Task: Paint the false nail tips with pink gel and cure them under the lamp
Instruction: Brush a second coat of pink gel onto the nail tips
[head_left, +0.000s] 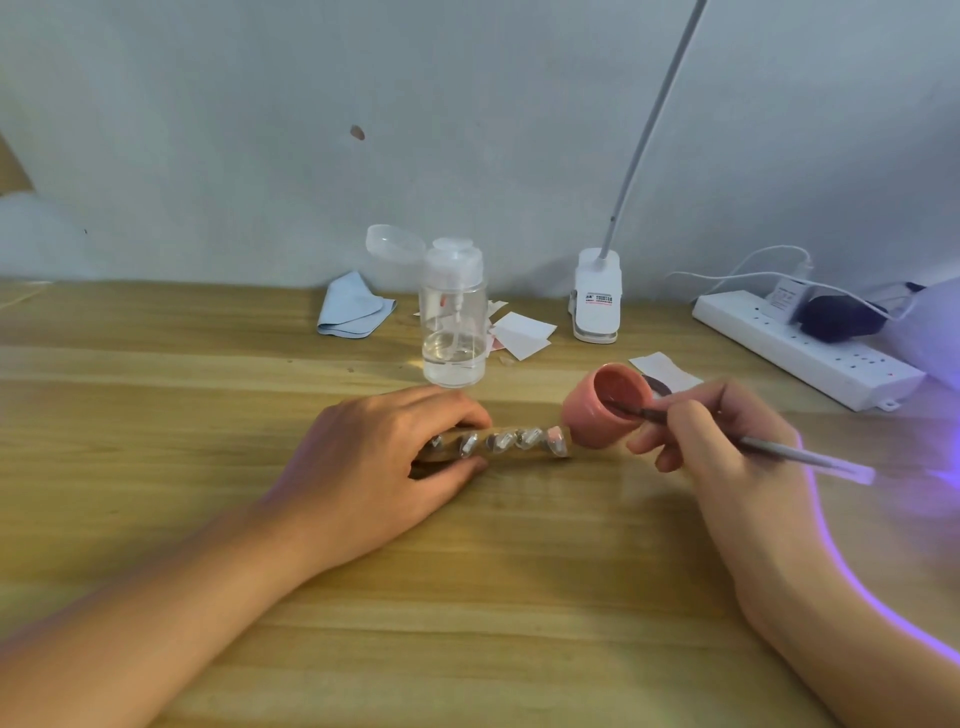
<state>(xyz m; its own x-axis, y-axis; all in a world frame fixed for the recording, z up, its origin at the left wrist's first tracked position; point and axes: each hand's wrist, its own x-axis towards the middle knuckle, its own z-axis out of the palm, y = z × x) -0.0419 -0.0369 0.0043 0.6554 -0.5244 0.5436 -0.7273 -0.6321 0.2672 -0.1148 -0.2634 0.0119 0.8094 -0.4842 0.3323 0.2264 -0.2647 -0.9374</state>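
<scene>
though the lamp label (598, 299) blurs, brush (753, 445) touches gel (618, 389).

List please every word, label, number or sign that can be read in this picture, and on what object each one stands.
No text here can be read.
On the clip lamp base: a sticker with a red mark and dark print, too small and blurred to read.
On the plug adapter in the power strip: grey print, too blurred to read.
No text visible on the pink gel pot, the brush or the strip of nail tips.
</scene>
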